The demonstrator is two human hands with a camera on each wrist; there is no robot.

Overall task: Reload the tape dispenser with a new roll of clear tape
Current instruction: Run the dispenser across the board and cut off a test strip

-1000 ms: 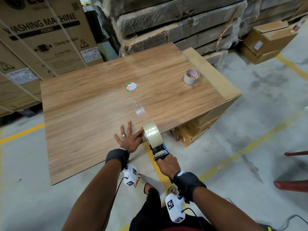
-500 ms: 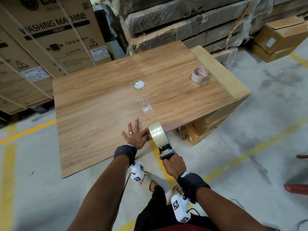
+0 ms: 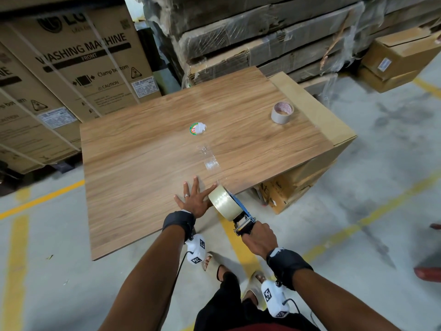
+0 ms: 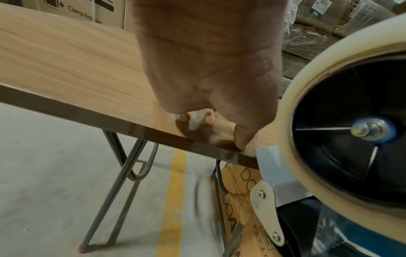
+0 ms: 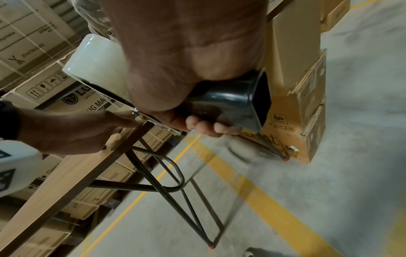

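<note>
My right hand grips the black handle of the tape dispenser at the table's near edge. A full roll of clear tape sits on its hub. My left hand lies flat on the wooden table with fingers spread, its thumb against the roll. An empty cardboard tape core stands at the table's far right. A crumpled label and a strip of clear tape lie mid-table.
Large washing-machine cartons stand behind the table at left. Wrapped flat boxes are stacked at the back. More cardboard boxes sit under and beside the table's right end. The folding table legs stand on concrete with yellow lines.
The view has shifted left and back a little. Both hands keep their places: left flat on the table, right holding the dispenser at the edge.
</note>
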